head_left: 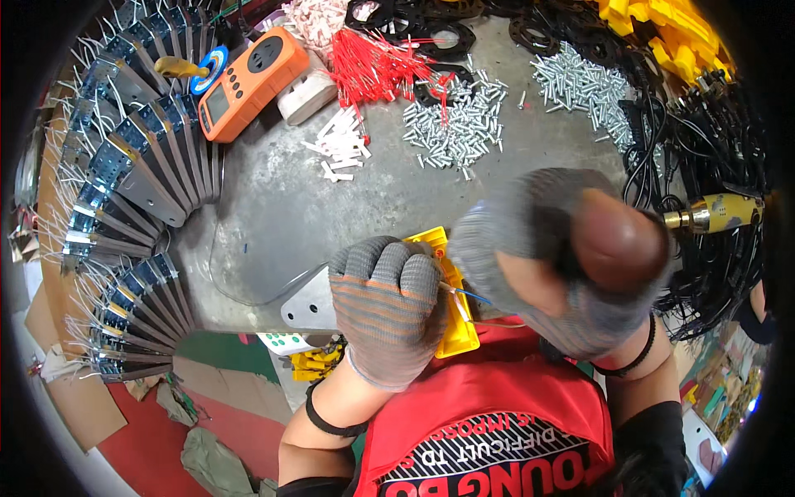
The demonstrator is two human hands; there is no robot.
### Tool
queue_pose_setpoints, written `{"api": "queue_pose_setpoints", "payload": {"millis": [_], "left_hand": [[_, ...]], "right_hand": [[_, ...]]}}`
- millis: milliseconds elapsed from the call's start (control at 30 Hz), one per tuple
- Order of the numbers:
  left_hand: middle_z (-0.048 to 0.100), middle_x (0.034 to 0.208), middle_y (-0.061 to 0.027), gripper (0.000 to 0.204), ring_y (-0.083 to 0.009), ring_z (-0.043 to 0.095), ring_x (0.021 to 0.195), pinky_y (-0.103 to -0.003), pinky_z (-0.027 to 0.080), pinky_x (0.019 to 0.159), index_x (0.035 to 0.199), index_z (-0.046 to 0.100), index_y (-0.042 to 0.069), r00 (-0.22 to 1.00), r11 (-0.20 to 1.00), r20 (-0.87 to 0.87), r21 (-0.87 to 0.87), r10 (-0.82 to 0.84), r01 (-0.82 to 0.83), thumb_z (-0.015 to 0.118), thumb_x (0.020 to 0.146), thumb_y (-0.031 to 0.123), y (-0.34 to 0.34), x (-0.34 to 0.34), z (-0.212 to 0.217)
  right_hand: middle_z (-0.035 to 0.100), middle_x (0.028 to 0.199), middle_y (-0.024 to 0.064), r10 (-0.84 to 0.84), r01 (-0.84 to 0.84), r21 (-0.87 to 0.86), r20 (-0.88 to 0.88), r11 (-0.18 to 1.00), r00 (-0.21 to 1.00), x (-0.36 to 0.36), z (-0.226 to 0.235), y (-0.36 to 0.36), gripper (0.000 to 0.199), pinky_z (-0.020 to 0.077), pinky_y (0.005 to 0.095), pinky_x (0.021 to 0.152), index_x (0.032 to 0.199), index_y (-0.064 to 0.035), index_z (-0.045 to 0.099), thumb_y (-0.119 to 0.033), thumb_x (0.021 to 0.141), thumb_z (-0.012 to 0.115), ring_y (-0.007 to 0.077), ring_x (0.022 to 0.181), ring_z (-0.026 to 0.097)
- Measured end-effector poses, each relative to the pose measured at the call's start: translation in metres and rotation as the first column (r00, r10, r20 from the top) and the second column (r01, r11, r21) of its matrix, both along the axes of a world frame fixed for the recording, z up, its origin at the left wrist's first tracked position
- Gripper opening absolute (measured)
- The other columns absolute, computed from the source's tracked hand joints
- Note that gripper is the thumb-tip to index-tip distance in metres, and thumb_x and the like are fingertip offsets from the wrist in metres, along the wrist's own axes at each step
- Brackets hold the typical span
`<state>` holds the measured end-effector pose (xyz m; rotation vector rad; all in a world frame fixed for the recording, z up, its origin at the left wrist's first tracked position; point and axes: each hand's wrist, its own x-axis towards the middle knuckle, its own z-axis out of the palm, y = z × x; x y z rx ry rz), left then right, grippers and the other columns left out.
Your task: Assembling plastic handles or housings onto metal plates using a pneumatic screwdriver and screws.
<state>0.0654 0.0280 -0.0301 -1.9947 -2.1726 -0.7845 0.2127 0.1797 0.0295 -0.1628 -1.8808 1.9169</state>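
Observation:
My left hand (387, 302), in a grey striped glove, is closed around a yellow plastic housing (460, 335) shaped like a shallow trough. A light grey metal plate (310, 305) with dark holes sticks out to the left from beneath that hand. Thin wires, one a blue wire (472, 296), lie at the housing between my hands. My right hand (546, 257), gloved and blurred, is raised just right of the housing. It is closed around a tool with a rounded brown handle end (621, 240); the tool's tip is hidden.
Piles of silver screws (455, 124), white sleeves (339, 145) and red-wired parts (373, 66) lie across the metal table (273, 199). An orange meter (252, 83) stands left of them. Fanned stacks of grey plates (149, 178) line the left edge; black cables (646, 149) crowd the right.

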Motion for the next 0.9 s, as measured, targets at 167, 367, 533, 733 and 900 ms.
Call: {"api": "queue_pose_setpoints", "payload": {"millis": [167, 367, 533, 733, 900], "left_hand": [[0.057, 0.089, -0.0090, 0.030, -0.0296, 0.056, 0.081, -0.044, 0.042, 0.069, 0.086, 0.055, 0.007, 0.999, 0.999, -0.022, -0.024, 0.031, -0.032, 0.068, 0.059, 0.012, 0.000, -0.001, -0.002], [0.056, 0.091, -0.0098, 0.031, -0.0302, 0.056, 0.083, -0.045, 0.042, 0.069, 0.087, 0.054, 0.007, 0.999, 0.999, 0.051, 0.038, 0.000, -0.002, 0.068, 0.059, 0.013, -0.002, -0.004, -0.006], [0.056, 0.092, -0.0108, 0.033, -0.0309, 0.056, 0.085, -0.046, 0.041, 0.070, 0.089, 0.054, 0.006, 0.997, 0.997, 0.075, -0.075, 0.001, 0.005, 0.068, 0.060, 0.013, -0.002, -0.004, -0.003], [0.055, 0.093, -0.0104, 0.039, -0.0318, 0.056, 0.085, -0.046, 0.041, 0.071, 0.096, 0.057, 0.006, 0.986, 1.000, 0.167, -0.015, -0.007, 0.009, 0.070, 0.061, 0.015, -0.012, -0.003, -0.018], [0.061, 0.099, -0.0109, 0.044, -0.0349, 0.059, 0.090, -0.050, 0.043, 0.076, 0.104, 0.061, 0.008, 0.993, 0.994, 0.109, 0.100, -0.052, 0.041, 0.073, 0.064, 0.019, -0.013, -0.007, -0.032]], "right_hand": [[0.060, 0.094, 0.0048, -0.053, -0.009, 0.334, 0.175, 0.942, 0.983, 0.000, -0.007, -0.011, 0.023, 0.0449, 0.0298, 0.075, 0.102, -0.0062, 0.058, -0.027, 0.094, 0.049, 0.0172, 0.084, 0.058], [0.065, 0.105, 0.0074, -0.185, -0.098, 0.676, 0.334, 0.731, 0.924, -0.002, -0.019, -0.024, 0.022, 0.0513, 0.0302, 0.086, 0.113, -0.0025, 0.062, -0.007, 0.096, 0.050, 0.0196, 0.096, 0.064], [0.067, 0.109, 0.0071, -0.248, 0.266, 0.482, -0.102, 0.835, 0.963, -0.024, -0.044, -0.030, 0.027, 0.0523, 0.0305, 0.090, 0.113, -0.0023, 0.064, 0.003, 0.087, 0.061, 0.0186, 0.101, 0.065], [0.067, 0.101, 0.0073, -0.404, 0.319, 0.270, 0.373, 0.909, 0.835, -0.015, -0.023, -0.024, 0.028, 0.0532, 0.0315, 0.080, 0.106, -0.0039, 0.064, 0.002, 0.079, 0.070, 0.0193, 0.087, 0.066], [0.060, 0.075, 0.0091, -0.017, -0.017, 0.713, 0.041, 0.700, 0.999, -0.049, -0.031, -0.007, 0.010, 0.0448, 0.0364, 0.059, 0.081, -0.0084, 0.063, -0.015, 0.081, 0.071, 0.0236, 0.065, 0.057]]}}
